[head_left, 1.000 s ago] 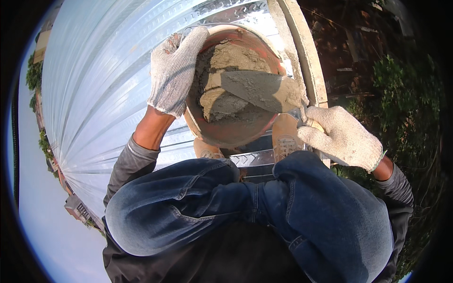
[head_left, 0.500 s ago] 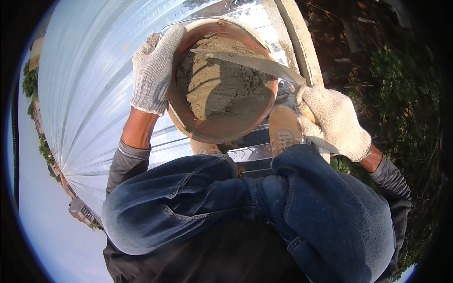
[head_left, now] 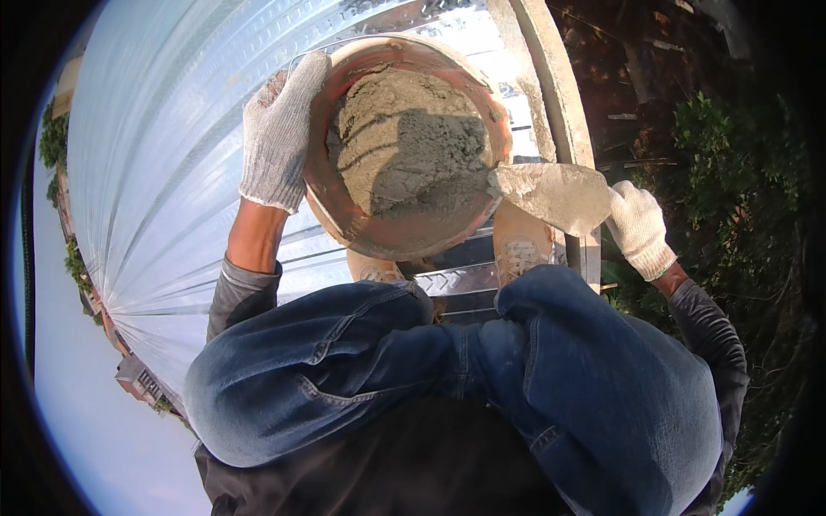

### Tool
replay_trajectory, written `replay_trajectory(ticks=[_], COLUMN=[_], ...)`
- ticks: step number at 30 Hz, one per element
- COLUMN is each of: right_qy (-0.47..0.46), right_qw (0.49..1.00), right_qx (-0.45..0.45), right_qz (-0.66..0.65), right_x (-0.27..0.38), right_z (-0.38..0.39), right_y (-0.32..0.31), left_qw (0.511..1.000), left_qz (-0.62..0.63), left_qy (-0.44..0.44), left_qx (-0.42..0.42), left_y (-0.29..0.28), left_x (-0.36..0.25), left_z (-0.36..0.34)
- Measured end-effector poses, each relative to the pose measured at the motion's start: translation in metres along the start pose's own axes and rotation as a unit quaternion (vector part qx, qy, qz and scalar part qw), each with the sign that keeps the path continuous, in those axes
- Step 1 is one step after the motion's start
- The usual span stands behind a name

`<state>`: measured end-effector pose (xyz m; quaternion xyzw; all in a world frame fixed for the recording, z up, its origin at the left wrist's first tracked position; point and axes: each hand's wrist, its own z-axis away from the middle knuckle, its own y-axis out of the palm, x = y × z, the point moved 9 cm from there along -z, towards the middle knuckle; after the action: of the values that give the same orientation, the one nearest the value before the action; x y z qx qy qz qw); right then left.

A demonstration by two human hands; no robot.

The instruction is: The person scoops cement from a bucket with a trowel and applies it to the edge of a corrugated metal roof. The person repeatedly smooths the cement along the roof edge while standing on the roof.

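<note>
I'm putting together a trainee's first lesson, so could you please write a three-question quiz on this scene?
1. True or false: the left hand holds the trowel.
2. What colour is the mix in the bucket? A. Blue. B. Grey-brown. C. Bright green.
3. Fill in: the right hand wears a pale ____.

Key: 1. False; the left hand is at the bucket's side. 2. B. 3. Glove.

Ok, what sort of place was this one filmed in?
Probably an outdoor rooftop work site: ribbed metal sheeting spreads out on the left, a narrow ledge runs along its right edge, and a bucket holds a grey, mortar-like mix.
</note>
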<state>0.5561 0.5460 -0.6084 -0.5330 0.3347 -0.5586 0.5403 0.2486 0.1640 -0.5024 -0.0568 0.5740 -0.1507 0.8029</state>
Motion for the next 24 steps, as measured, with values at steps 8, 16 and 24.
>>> replay_trajectory(ticks=[8,16,24], right_qy=[0.140,0.199,0.199], right_qw=[0.904,0.750,0.925], right_qx=[0.085,0.250,0.233], right_qz=[-0.394,-0.579,-0.226], right_x=[0.018,0.024,0.025], right_z=[0.005,0.002,0.001], right_y=[-0.068,-0.015,-0.148], left_qw=[0.999,0.999,0.994], left_qz=[-0.005,-0.018,0.019], left_qy=[-0.003,-0.031,0.017], left_qx=[0.040,0.013,0.104], left_y=[0.010,0.008,0.033], left_x=[0.005,0.003,-0.004], left_z=[-0.001,0.006,0.006])
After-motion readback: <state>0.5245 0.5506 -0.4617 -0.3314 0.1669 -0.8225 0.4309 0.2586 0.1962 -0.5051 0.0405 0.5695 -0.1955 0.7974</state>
